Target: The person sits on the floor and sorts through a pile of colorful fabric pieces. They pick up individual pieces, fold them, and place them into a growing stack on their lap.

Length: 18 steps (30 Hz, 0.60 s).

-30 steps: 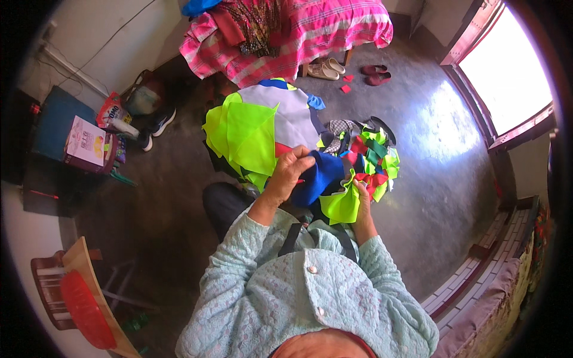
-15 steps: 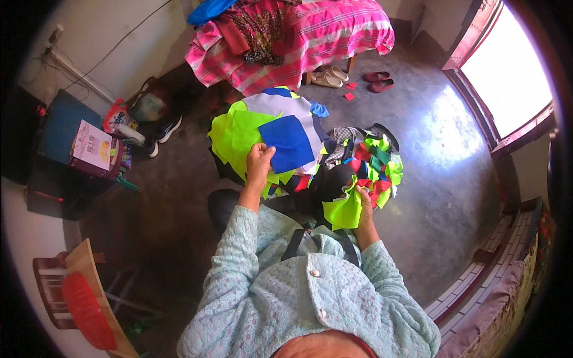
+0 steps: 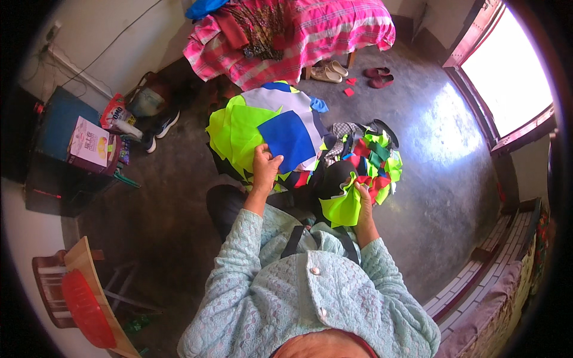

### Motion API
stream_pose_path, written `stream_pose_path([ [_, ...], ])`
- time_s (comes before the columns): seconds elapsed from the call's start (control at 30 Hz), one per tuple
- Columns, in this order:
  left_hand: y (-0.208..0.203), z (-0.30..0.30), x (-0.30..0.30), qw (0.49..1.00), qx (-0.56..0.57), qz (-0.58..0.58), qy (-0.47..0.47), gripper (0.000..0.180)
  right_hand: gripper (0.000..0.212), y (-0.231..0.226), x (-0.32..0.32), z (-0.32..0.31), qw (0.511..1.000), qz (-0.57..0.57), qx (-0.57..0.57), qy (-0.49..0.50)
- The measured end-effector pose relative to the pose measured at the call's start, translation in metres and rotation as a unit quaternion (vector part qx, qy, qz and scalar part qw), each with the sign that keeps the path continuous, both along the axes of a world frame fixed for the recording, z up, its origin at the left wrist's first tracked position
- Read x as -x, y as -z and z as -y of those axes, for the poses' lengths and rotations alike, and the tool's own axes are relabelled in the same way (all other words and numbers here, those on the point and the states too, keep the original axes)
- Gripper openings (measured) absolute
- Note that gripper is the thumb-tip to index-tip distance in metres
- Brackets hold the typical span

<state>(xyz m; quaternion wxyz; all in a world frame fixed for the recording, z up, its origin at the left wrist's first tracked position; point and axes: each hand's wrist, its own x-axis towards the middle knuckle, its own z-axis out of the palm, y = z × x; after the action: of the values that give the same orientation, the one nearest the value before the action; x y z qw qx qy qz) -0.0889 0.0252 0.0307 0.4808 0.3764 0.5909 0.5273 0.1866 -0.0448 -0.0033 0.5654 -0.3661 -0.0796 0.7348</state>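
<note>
My left hand (image 3: 264, 170) is at the near left edge of a blue fabric square (image 3: 289, 140). Its thumb stands away from the other fingers, whose tips touch the cloth. The square lies over yellow-green fabric pieces (image 3: 236, 134) and pale grey fabric (image 3: 268, 100) on a heap in front of me. In my right hand (image 3: 364, 206), thumb and fingers grip a bunched yellow-green fabric piece (image 3: 342, 209) by its right side; it hangs toward my lap. Beyond that hand sits a pile of mixed fabric scraps (image 3: 379, 158) in green, red and dark colours.
A pink checked cloth (image 3: 334, 30) covers a bed-like piece at the back, with beige shoes (image 3: 327, 73) and dark red shoes (image 3: 378, 77) nearby. Red scraps (image 3: 348, 92) lie on the floor. At left is a dark cabinet (image 3: 65, 128) bearing a box (image 3: 89, 143); a red plastic item (image 3: 88, 309) is nearer.
My left hand has slid slightly down and right, and its thumb has spread from the fingers. The blue square stays in about the same place. My right hand keeps its grip.
</note>
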Motion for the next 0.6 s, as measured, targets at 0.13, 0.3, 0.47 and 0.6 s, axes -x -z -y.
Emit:
stream_pose_path([
  [0.13, -0.016, 0.01, -0.005, 0.969, -0.014, -0.239, -0.068, 0.05, 0.024, 0.0, 0.0, 0.0, 1.0, 0.003, -0.006, 0.003],
  [0.3, -0.032, 0.011, -0.016, 0.806, -0.277, -0.52, -0.056, 0.049, 0.024, -0.005, 0.001, -0.001, 1.0, -0.007, -0.002, -0.003],
  [0.47, -0.023, 0.005, -0.032, 0.764, -0.289, -0.567, 0.103, 0.051, 0.025, -0.005, 0.001, -0.001, 1.0, -0.001, -0.009, -0.005],
  [0.6, -0.009, -0.001, -0.035, 0.756, -0.262, -0.589, 0.118, 0.05, 0.026, 0.008, -0.002, -0.003, 1.0, -0.002, -0.006, 0.0],
])
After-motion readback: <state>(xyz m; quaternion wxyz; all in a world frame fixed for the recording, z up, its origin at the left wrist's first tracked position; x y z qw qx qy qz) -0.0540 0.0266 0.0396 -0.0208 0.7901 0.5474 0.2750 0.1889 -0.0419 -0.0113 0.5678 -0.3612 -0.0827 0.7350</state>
